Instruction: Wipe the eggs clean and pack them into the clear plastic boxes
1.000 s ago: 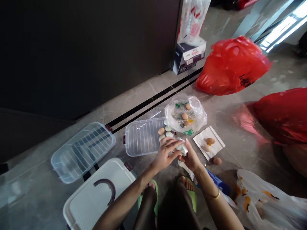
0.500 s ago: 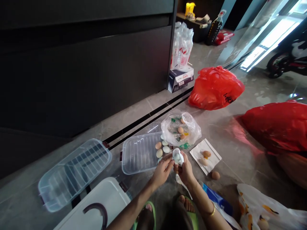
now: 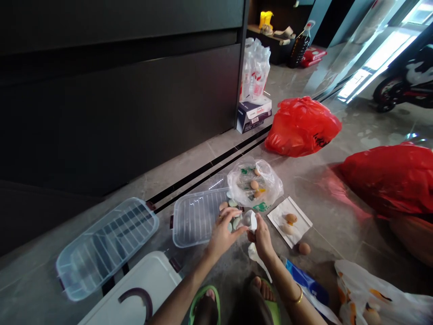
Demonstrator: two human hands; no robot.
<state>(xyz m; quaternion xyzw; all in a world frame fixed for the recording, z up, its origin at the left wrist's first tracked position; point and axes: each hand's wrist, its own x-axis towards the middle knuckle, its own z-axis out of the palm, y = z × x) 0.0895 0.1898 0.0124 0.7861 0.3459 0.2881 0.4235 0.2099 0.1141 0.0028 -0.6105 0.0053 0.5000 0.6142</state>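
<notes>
My right hand (image 3: 264, 237) is closed on a white tissue (image 3: 253, 218), which cups a pale egg (image 3: 247, 220). My left hand (image 3: 221, 229) is just left of it, thumb and fingers spread apart. Whether its fingertips touch the egg, I cannot tell. Behind my left hand is a clear plastic lid (image 3: 198, 216) with several eggs at its right end, partly hidden by the fingers. Beyond my hands a thin plastic bag (image 3: 237, 189) contains brown eggs (image 3: 254, 184) and spilled yolk. Cracked eggs (image 3: 291, 218) rest on a white paper square (image 3: 279, 211), with one brown egg (image 3: 304, 248) beside it.
A second clear lid (image 3: 108, 243) and a white lidded box (image 3: 145, 289) are on the left. Two red bags (image 3: 302, 126) stand on the right. A patterned white bag (image 3: 382, 293) and a blue packet (image 3: 307, 282) are near my right arm. A dark cabinet (image 3: 135, 113) rises behind.
My left hand has come off the tissue and moved slightly left, its fingers opening. My right hand keeps the tissue and egg, now tilted toward the left.
</notes>
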